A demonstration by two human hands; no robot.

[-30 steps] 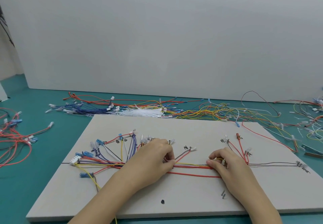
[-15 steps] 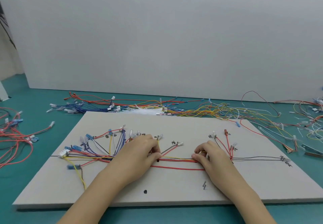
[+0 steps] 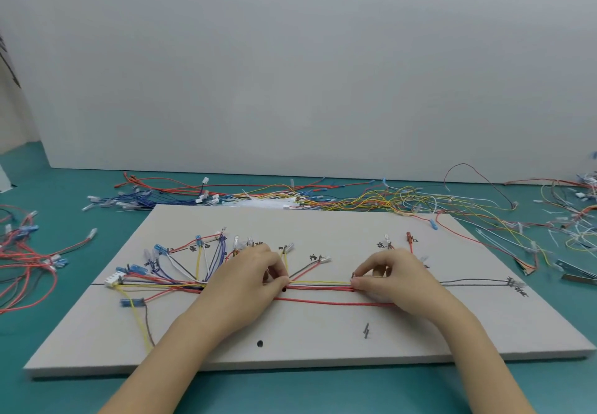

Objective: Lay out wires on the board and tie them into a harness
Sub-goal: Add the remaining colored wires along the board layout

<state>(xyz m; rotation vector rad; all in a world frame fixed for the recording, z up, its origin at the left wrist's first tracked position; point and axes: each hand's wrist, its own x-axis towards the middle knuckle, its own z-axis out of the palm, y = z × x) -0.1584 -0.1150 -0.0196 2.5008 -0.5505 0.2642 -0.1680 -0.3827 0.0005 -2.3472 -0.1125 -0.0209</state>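
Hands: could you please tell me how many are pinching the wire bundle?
2. The left hand pinches the wire bundle near the middle of the board; the right hand pinches it further right. None seems hidden.

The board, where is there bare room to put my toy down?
The board is bare along its near edge, below the loose red wire, and along its far edge. It is crowded on the left, where the wire fan spreads, and in the middle, where both hands pinch the bundle.

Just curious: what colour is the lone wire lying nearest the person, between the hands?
Red, clearest in the head view.
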